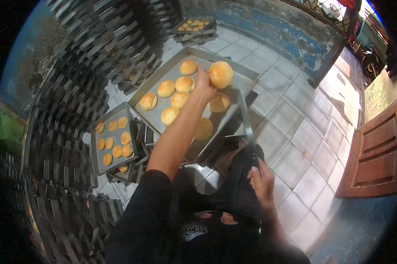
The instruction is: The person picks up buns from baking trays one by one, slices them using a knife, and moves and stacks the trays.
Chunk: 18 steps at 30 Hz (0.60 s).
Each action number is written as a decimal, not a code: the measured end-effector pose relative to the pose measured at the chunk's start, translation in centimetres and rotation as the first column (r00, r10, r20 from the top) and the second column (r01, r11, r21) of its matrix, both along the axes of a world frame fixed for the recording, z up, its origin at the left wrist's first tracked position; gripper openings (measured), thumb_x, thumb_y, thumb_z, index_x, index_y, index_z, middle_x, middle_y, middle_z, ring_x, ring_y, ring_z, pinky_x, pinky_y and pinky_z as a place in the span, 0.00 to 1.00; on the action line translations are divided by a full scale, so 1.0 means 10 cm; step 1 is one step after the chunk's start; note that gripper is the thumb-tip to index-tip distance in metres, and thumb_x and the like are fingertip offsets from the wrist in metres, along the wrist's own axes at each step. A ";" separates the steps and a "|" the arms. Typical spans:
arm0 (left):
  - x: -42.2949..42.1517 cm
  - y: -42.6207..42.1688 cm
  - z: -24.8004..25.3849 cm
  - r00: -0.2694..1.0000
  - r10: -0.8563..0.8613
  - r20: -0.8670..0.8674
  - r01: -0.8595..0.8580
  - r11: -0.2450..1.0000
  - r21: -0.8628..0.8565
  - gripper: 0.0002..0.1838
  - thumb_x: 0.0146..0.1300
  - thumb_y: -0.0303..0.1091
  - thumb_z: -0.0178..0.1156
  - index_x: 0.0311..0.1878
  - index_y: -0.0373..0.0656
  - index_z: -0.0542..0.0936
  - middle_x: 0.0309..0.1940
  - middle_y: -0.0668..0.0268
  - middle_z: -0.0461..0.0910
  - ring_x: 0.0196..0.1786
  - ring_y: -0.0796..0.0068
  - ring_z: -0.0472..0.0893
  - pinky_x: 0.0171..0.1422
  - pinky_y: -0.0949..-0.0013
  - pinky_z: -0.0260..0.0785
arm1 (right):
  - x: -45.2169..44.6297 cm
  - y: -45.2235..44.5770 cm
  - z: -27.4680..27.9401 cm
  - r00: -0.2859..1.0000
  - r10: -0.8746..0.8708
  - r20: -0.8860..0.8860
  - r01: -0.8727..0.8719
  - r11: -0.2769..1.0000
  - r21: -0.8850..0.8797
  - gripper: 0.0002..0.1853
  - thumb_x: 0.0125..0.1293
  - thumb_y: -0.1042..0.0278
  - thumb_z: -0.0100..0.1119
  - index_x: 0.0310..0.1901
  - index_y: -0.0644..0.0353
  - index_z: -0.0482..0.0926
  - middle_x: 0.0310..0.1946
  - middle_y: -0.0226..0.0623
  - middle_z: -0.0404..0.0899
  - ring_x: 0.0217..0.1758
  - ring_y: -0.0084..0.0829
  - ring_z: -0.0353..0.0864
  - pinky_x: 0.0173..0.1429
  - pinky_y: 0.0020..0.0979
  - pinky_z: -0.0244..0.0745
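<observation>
My left hand (203, 87) is closed on a round golden bun (221, 75), lifted over a large metal baking tray (141, 90). Several more buns lie in that tray, among them one bun (218, 103) just below the raised one and another bun (166, 88) to the left. Down by my right leg, my right hand (262, 181) grips a long knife (246, 116), its blade pointing up beside the tray's right side. The hand covers part of the dark handle.
A smaller tray of buns (93, 145) stands at lower left, and another tray of buns (194, 26) at the back. Stacked dark metal trays (62, 132) line the left. White floor tiles (295, 127) lie to the right, with a brown wooden door (374, 154) beyond.
</observation>
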State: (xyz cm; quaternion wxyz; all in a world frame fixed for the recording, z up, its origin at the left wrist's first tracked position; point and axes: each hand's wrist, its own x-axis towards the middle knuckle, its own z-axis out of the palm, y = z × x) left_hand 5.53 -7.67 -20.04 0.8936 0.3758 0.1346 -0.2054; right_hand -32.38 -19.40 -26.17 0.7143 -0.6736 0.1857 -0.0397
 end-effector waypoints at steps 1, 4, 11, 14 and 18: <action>0.05 -0.01 -0.14 1.000 -0.003 -0.007 0.003 1.000 0.000 0.42 0.78 0.70 0.37 0.68 0.38 0.73 0.64 0.55 0.80 0.66 0.56 0.80 0.72 0.48 0.71 | -0.08 -0.03 -0.02 1.000 -0.003 -0.007 0.003 1.000 0.000 0.26 0.79 0.70 0.52 0.76 0.62 0.68 0.28 0.31 0.78 0.21 0.13 0.66 0.24 0.19 0.61; 0.20 0.10 -0.67 0.885 -0.210 0.416 -0.220 0.599 0.770 0.34 0.76 0.60 0.51 0.65 0.36 0.79 0.62 0.52 0.83 0.63 0.58 0.82 0.67 0.51 0.72 | -0.25 -0.10 -0.06 0.994 -0.090 -0.054 0.086 0.994 -0.073 0.26 0.79 0.70 0.50 0.76 0.64 0.67 0.27 0.31 0.77 0.20 0.14 0.65 0.24 0.19 0.61; -0.20 0.45 -0.79 0.689 -0.707 0.160 -0.198 0.028 0.980 0.36 0.68 0.59 0.64 0.64 0.35 0.80 0.46 0.58 0.88 0.49 0.61 0.85 0.59 0.60 0.74 | -0.06 -0.07 -0.10 0.999 -0.040 0.025 0.040 0.999 -0.012 0.26 0.79 0.69 0.53 0.75 0.64 0.68 0.28 0.31 0.77 0.20 0.14 0.65 0.24 0.19 0.61; -0.44 0.44 -0.58 0.724 -0.680 0.116 0.162 0.331 0.930 0.35 0.63 0.51 0.72 0.64 0.33 0.79 0.45 0.59 0.86 0.48 0.67 0.83 0.57 0.65 0.75 | -0.01 -0.06 0.00 0.999 -0.013 0.041 0.012 0.999 0.031 0.26 0.77 0.66 0.57 0.74 0.59 0.71 0.30 0.26 0.78 0.26 0.15 0.70 0.30 0.20 0.67; -0.65 0.43 -0.64 0.626 -0.713 0.315 0.066 0.451 0.890 0.39 0.58 0.43 0.79 0.67 0.34 0.73 0.51 0.57 0.83 0.52 0.67 0.82 0.55 0.66 0.76 | -0.03 -0.01 0.00 0.998 -0.021 0.062 0.020 1.000 0.003 0.25 0.77 0.67 0.56 0.74 0.58 0.72 0.31 0.26 0.79 0.27 0.15 0.70 0.31 0.20 0.67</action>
